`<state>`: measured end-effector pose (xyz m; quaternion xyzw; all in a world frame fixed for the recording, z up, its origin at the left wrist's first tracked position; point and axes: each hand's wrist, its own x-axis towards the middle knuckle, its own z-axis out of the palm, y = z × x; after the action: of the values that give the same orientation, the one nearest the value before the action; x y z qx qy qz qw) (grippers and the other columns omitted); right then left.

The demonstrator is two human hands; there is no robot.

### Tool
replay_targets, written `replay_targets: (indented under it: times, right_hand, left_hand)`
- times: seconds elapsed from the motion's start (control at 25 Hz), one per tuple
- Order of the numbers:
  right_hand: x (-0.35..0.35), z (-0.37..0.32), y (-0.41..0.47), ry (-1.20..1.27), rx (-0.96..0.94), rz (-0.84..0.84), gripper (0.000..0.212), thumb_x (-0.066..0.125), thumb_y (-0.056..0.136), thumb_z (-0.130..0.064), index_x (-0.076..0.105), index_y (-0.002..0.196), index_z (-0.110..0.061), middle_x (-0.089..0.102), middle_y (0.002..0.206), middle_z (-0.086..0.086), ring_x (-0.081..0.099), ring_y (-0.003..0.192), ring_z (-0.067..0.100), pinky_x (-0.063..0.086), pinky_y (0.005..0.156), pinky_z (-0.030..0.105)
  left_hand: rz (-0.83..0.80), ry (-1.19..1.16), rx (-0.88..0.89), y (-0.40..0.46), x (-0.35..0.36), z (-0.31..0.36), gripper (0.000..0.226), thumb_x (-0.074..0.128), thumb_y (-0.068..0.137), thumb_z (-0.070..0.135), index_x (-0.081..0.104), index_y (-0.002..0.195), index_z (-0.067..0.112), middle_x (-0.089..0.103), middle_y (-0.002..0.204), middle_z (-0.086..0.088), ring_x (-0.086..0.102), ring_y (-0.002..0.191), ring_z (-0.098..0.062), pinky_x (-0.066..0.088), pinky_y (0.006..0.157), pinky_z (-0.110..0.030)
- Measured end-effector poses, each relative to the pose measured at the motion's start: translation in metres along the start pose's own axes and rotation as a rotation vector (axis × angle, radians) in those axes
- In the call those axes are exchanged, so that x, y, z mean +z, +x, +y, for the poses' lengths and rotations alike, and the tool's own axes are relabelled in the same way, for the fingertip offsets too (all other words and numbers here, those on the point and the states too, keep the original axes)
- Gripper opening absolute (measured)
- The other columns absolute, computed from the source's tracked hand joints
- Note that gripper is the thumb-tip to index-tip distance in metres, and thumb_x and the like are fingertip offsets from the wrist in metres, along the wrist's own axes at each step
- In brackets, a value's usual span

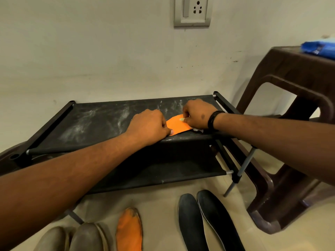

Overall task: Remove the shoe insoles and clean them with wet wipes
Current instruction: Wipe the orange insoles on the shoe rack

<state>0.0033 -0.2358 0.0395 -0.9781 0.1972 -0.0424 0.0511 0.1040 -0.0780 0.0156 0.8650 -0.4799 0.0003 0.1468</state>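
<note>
An orange insole (176, 126) lies on the top shelf of a black shoe rack (94, 122), near its front edge toward the right corner. The left hand (148, 126) holds the insole's near end down with curled fingers, and the right hand (196, 115) pinches a small white wipe (181, 119) against its far end. On the floor (159, 201) below lie another orange insole (129, 230), two black insoles (204, 220) and a pair of shoes (72, 238).

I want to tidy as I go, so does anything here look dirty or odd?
Yes. The black rack's top shelf is smeared with whitish dust where the hands work. The orange insole on the floor has dark grime at its toe end, unlike the one held on the shelf.
</note>
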Motion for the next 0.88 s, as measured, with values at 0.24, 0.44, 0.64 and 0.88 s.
replay_targets:
  times: [0.24,0.44,0.64,0.88]
  right_hand:
    - [0.003,-0.031,-0.001,-0.016,-0.114,-0.033,0.003,0.06,0.084,-0.012,0.062,0.084,-0.012,0.063,0.083,0.005,0.061,0.077,0.024,0.051,0.066,0.033]
    - [0.013,-0.025,0.008,-0.049,-0.037,0.055,0.018,0.057,0.084,-0.008,0.051,0.07,-0.017,0.056,0.074,0.004,0.057,0.077,0.025,0.05,0.068,0.033]
    - [0.014,-0.017,0.013,0.128,-0.11,0.039,0.011,0.061,0.089,-0.02,0.068,0.087,-0.013,0.068,0.087,0.003,0.063,0.081,0.022,0.054,0.073,0.036]
    - [-0.004,0.017,0.023,0.046,0.018,0.196,0.017,0.058,0.092,-0.021,0.072,0.097,-0.013,0.07,0.099,0.009,0.064,0.087,0.028,0.056,0.078,0.039]
  left_hand:
    - [0.025,-0.029,-0.005,-0.004,-0.002,0.0,0.029,0.074,0.083,0.043,0.071,0.063,0.022,0.073,0.071,0.003,0.063,0.061,-0.013,0.052,0.061,-0.029]
    - [0.012,-0.055,-0.012,-0.004,-0.003,0.0,0.03,0.075,0.081,0.043,0.069,0.061,0.022,0.077,0.089,0.005,0.067,0.069,-0.012,0.059,0.068,-0.036]
    - [0.023,-0.067,-0.051,-0.01,-0.01,0.006,0.025,0.075,0.08,0.047,0.074,0.088,0.023,0.072,0.084,0.005,0.067,0.08,-0.016,0.055,0.072,-0.034]
    - [-0.056,0.077,-0.099,-0.005,-0.01,0.0,0.054,0.061,0.088,0.061,0.05,0.134,0.035,0.057,0.127,-0.002,0.052,0.124,-0.027,0.037,0.105,-0.051]
